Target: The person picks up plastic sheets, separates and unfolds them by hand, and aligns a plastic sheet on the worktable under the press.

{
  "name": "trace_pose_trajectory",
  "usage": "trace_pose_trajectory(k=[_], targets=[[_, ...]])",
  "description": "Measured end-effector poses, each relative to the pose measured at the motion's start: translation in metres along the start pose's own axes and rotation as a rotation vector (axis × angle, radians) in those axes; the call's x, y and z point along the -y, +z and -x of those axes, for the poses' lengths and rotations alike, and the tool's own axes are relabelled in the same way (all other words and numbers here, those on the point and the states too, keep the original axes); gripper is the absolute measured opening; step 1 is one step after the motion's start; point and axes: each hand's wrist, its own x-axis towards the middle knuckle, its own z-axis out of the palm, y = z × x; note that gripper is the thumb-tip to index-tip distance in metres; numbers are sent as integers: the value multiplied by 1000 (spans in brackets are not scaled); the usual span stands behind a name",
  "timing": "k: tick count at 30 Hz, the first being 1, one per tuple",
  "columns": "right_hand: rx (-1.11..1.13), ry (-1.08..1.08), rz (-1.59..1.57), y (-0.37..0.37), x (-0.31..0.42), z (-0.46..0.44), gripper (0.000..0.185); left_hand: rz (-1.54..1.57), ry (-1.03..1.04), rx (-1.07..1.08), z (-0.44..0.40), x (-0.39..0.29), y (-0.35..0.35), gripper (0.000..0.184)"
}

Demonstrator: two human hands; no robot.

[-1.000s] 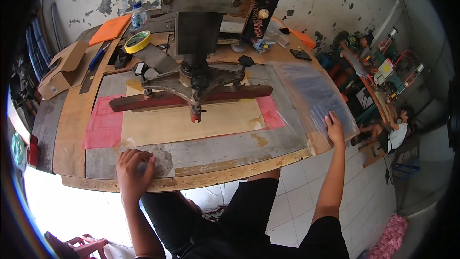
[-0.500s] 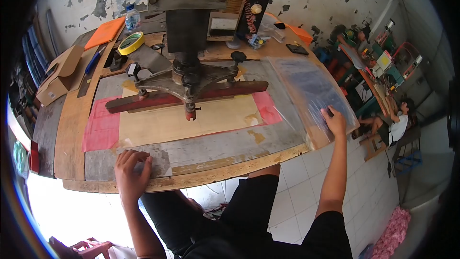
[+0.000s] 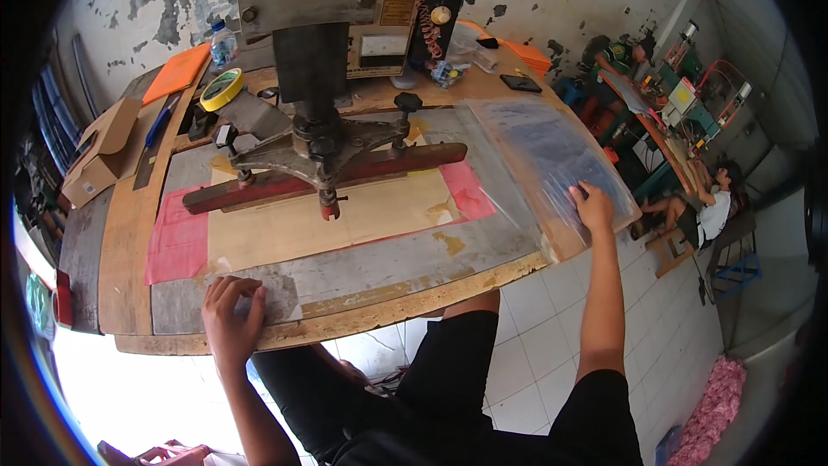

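Note:
My left hand [image 3: 231, 315] rests on the near left edge of the worktable, fingers loosely bent, thumb apart, holding nothing. At the right, my right hand [image 3: 592, 207] is on a stack of clear plastic sheets [image 3: 539, 142], thumb and index finger closed on the top sheet, which wrinkles beside the fingertips. In front of me stands a press with a metal spider-shaped head [image 3: 323, 151] and a long red-sided bar [image 3: 345, 177]. Under the bar lies a beige sheet [image 3: 302, 233] with pink pieces [image 3: 178, 246] at its ends, on a grey metal plate [image 3: 405, 263].
A cardboard box [image 3: 102, 151], a blue cutter [image 3: 158, 127], a yellow tape roll [image 3: 222, 91] and an orange folder [image 3: 177, 72] lie at left. A phone [image 3: 521, 84] is at back right. Two people work at another bench [image 3: 642, 116] beyond.
The view has shifted slightly, so the press and table sit a little further left. My right thumb and index finger have drawn closer together on the plastic; my left hand stays at the table edge.

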Motion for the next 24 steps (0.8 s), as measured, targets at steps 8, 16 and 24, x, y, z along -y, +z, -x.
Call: trace_pose_trajectory(k=[8, 16, 24], targets=[[143, -85, 18, -14, -2, 10, 81, 11, 11, -3, 1, -1, 0, 6], [217, -95, 134, -25, 14, 21, 78, 14, -16, 5, 1, -3, -1, 6], [97, -160, 167, -7, 14, 13, 49, 13, -11, 5, 2, -2, -3, 7]])
